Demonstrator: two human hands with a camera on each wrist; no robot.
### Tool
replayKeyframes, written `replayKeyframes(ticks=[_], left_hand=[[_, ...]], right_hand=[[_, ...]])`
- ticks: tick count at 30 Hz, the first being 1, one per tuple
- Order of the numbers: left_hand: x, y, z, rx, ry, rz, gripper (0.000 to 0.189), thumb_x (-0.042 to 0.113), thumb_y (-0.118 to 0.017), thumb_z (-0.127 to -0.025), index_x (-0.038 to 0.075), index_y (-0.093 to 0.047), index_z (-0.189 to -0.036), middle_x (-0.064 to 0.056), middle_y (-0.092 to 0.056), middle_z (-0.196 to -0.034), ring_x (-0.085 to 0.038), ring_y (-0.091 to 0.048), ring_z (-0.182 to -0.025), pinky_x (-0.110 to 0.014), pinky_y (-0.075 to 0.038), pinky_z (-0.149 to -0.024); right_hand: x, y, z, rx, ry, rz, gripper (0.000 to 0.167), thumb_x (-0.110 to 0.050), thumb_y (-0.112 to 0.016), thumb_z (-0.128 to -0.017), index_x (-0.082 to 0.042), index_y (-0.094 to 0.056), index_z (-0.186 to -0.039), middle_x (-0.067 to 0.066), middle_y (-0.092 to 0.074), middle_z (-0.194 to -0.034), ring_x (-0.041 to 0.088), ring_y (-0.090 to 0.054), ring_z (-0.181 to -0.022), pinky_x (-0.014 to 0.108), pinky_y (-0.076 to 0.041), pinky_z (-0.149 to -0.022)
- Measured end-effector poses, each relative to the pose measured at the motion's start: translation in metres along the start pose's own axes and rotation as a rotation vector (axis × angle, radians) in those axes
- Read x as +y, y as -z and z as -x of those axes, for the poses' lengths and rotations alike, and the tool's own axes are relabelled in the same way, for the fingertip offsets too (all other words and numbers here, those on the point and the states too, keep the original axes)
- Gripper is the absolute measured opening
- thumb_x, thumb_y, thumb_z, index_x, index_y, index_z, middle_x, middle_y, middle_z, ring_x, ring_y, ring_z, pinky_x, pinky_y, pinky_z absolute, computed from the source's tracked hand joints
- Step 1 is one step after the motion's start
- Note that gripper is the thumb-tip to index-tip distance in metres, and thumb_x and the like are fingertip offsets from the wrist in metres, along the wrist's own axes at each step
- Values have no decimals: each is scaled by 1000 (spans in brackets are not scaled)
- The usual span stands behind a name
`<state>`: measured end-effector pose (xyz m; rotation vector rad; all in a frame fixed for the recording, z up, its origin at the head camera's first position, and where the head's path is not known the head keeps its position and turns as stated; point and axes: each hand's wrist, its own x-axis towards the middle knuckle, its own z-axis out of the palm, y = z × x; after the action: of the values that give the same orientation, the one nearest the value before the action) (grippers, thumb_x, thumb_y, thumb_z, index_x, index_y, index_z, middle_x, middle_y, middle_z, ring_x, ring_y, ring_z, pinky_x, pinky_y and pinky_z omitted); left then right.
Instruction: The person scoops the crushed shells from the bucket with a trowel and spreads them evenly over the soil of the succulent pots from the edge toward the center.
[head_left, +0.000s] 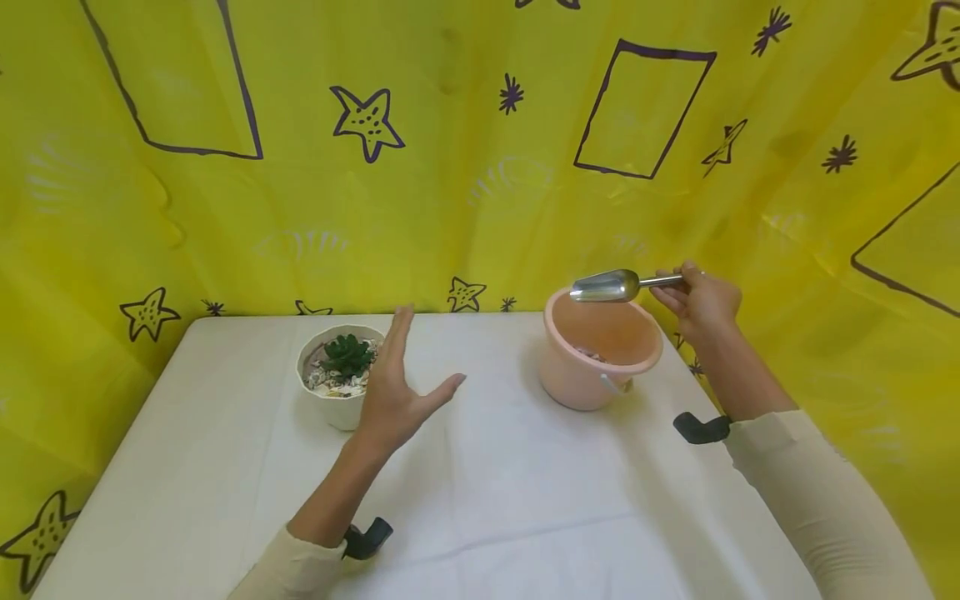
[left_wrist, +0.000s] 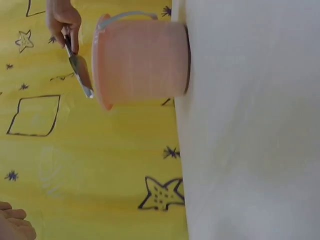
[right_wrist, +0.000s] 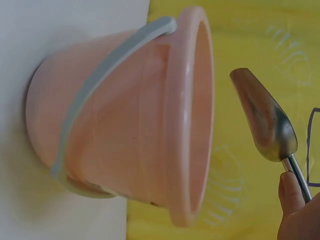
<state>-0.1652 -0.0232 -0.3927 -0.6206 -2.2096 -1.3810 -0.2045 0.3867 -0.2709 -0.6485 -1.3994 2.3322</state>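
My right hand grips the handle of a shiny metal scoop, which it holds above the rim of a pink bucket. In the right wrist view the scoop points across the bucket's mouth, apart from the rim. Some small pale pieces lie at the bottom of the bucket. My left hand is raised with fingers straight and thumb spread, holding nothing. Behind it, partly hidden by the fingers, stands a white pot with a green succulent and pebbles.
Both things stand on a table with a white cloth, toward its far edge. A yellow curtain with drawn stars hangs right behind the table and along its sides. The bucket's pale handle hangs down its side.
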Motion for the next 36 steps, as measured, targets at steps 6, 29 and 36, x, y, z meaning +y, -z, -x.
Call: replayKeyframes(ticks=[6, 29, 36], left_hand=[[5, -37, -11, -113, 46, 69, 101, 30, -88, -87, 0, -29, -164, -16, -28, -170, -32, -26, -156, -50, -27, -124], [18, -147, -43, -362, 162, 111, 97, 41, -83, -90, 7, -31, -164, -10, -39, -166, -32, -34, -154, -54, -40, -116], [12, -167, -50, -367, 161, 176, 96, 49, -83, -87, 17, -34, -163, -1, -51, -146, -20, -56, -124, -43, -56, -99]], right_hand=[[3, 8, -4, 14, 12, 72, 17, -17, -66, -104, -1, -65, -111, 10, -76, -86, 21, -79, -82, 31, -62, -74], [37, 1, -30, -82, 164, 369, 24, -8, -54, -109, 14, -59, -118, 3, -72, -74, 11, -76, -71, 24, -62, -70], [47, -4, -35, -118, 241, 558, 43, -8, -53, -110, 26, -50, -136, -6, -70, -73, 5, -73, -70, 23, -61, -73]])
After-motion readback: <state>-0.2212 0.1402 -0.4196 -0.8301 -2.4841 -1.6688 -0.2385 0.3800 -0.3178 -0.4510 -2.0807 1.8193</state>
